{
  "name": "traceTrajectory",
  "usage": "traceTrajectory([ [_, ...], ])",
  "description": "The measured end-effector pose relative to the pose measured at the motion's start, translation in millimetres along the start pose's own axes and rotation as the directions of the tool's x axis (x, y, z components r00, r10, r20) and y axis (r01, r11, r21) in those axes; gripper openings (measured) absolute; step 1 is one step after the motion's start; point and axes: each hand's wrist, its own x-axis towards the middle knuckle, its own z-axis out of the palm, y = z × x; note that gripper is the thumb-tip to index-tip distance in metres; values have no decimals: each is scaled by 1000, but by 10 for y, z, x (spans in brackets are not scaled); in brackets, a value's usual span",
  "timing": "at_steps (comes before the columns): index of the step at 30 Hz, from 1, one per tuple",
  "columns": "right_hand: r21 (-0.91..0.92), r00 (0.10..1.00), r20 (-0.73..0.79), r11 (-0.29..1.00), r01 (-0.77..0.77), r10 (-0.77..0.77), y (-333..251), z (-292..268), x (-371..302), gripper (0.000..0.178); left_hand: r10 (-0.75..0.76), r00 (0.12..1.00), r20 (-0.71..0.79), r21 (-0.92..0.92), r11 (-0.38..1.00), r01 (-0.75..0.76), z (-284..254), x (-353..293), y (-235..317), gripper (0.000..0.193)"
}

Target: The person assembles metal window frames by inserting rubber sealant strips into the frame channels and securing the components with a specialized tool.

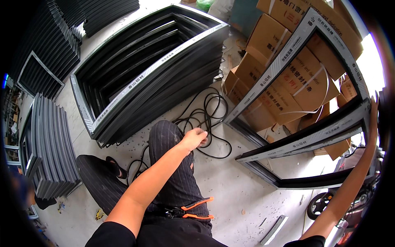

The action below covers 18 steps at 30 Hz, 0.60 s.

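My left hand point(194, 139) is closed above my knee, fingers curled in a pinch; whatever they hold, if anything, is too small to make out. At the far right, my right hand point(374, 108) grips the upper corner of a grey window frame point(284, 59), its fingers partly lost in the dark rim. That frame stands tilted in front of cardboard boxes. A second grey frame point(302, 145) stands beside it, nearer to me. Pliers with orange handles point(197, 209) lie on my lap.
A tall stack of dark frames point(164, 86) stands ahead, more frames point(53, 144) at the left. Black cable point(205, 117) coils on the floor. Cardboard boxes point(271, 96) sit behind the held frame. A wheel point(321, 203) and a short grey profile piece point(275, 229) are at the lower right.
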Motion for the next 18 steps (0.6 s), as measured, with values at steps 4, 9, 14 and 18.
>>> traceTrajectory([
  [4, 23, 926, -250, 958, -286, 282, -50, -175, -557, 43, 200, 978, -57, 72, 978, -196, -62, 12, -234, 32],
  [9, 76, 795, -530, 950, -303, 296, -352, -510, -900, 45, 398, 918, 1, 445, 821, -356, -197, -111, -441, 32],
  [14, 312, 825, -466, 932, -185, 320, -1084, -634, -886, 45, 403, 913, 62, 465, 798, -384, -297, -194, -420, 32],
  [18, 121, 828, -508, 971, -206, 239, -1642, -570, -639, 53, 423, 905, 33, 534, 758, -374, -325, -182, -478, 32],
])
